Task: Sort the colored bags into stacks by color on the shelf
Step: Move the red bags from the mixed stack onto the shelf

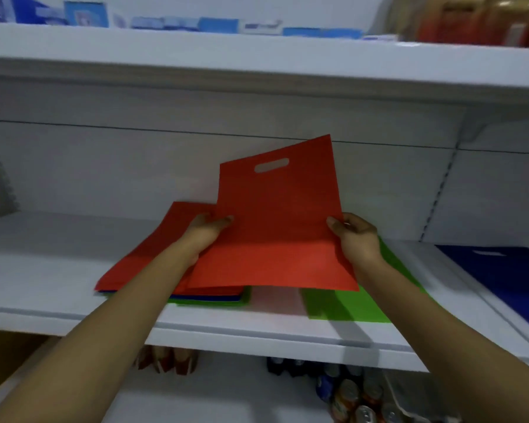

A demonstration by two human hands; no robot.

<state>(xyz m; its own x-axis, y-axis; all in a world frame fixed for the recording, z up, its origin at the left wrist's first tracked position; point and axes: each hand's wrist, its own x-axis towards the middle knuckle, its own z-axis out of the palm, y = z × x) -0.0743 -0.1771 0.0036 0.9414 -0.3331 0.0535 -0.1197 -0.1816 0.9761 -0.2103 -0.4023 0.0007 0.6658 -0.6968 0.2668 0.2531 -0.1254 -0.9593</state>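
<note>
Red bag [275, 227] held tilted above the shelf [52, 270], handle slot uppermost. The left hand [208, 230] pinches its left edge, thumb on the front. The right hand [353, 236] pinches the right edge, both forearms extended. Below left lies a mixed stack [165, 227], red on top, with blue and green edges showing. A green bag [342, 306] lies to the right, a blue bag [507, 270] farther right. Printing on the upper boxes [86, 13] and lower cans [348, 395] is too blurred to read.

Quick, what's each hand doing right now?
Left hand: holding the raised red bag by its left edge.
Right hand: pinching the same bag's right edge.
</note>
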